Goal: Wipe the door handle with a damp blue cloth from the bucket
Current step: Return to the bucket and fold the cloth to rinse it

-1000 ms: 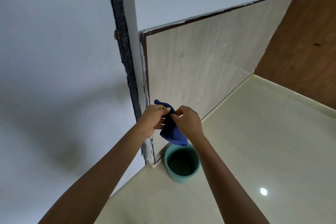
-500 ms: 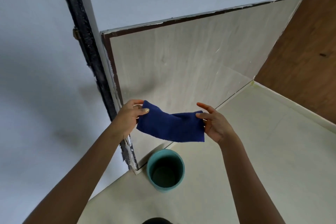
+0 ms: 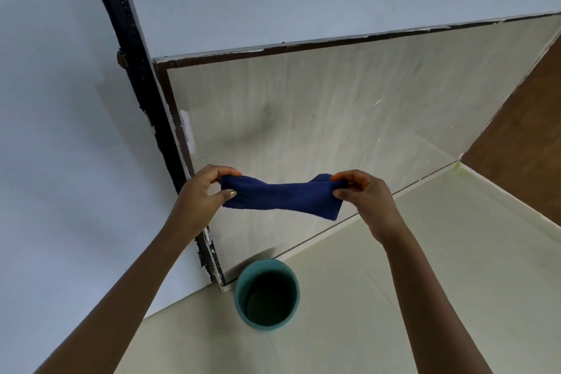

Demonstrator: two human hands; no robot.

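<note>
A dark blue cloth (image 3: 280, 196) is stretched out flat between both hands at mid-frame, in front of the tiled wall. My left hand (image 3: 202, 194) pinches its left end and my right hand (image 3: 365, 196) pinches its right end. Directly below the cloth, a teal bucket (image 3: 243, 291) stands on the floor against the wall corner; its inside looks dark. No door handle is in view.
A black door-frame strip (image 3: 133, 64) with a small metal fitting runs down the white wall (image 3: 60, 161) at left. Pale wall tile (image 3: 303, 118) sits behind the cloth. A brown wooden surface (image 3: 522, 143) stands at the right, above the light floor tiles (image 3: 425, 237).
The cloth was bunched between both hands close together; the hands have since pulled apart and spread it out wide. The view has tilted so the bucket sits lower in frame.
</note>
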